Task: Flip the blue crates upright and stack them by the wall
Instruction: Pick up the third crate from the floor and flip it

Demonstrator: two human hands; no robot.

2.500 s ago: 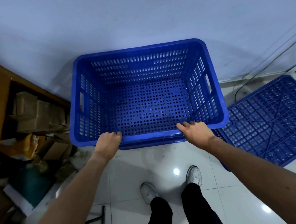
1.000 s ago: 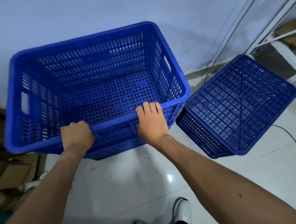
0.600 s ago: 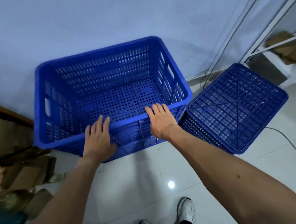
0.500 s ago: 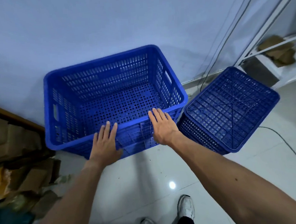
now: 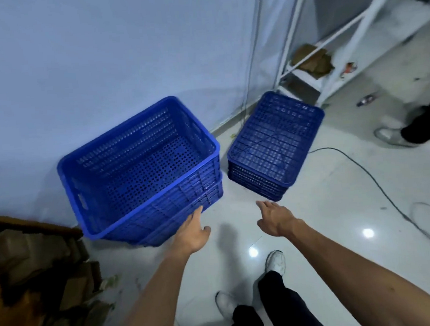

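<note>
Released, the stacked crates [image 5: 138, 168] sit against the wall [image 5: 99, 56], it seems. Left hand [image 5: 192, 234] and right hand [image 5: 276, 219] hover empty, straight-fingered.

Left of and nearer than the left hand [image 5: 191, 234], a heap of crumpled brown cardboard boxes [image 5: 37, 264] lies on the glossy white tiled floor [image 5: 339, 205]. Far beyond both hands rises a plain pale blue wall [image 5: 99, 56], with thin cables [image 5: 250, 58] running down it. Well beyond the right hand [image 5: 276, 221] and to its right stands a white metal shelving rack [image 5: 304, 76], with crumpled brown cardboard [image 5: 313, 59] on its low shelf. Right of that hand a black cable [image 5: 362, 170] snakes across the floor. Farther right are a small metallic can [image 5: 366, 100] and another person's pale shoe [image 5: 390, 136].
</note>
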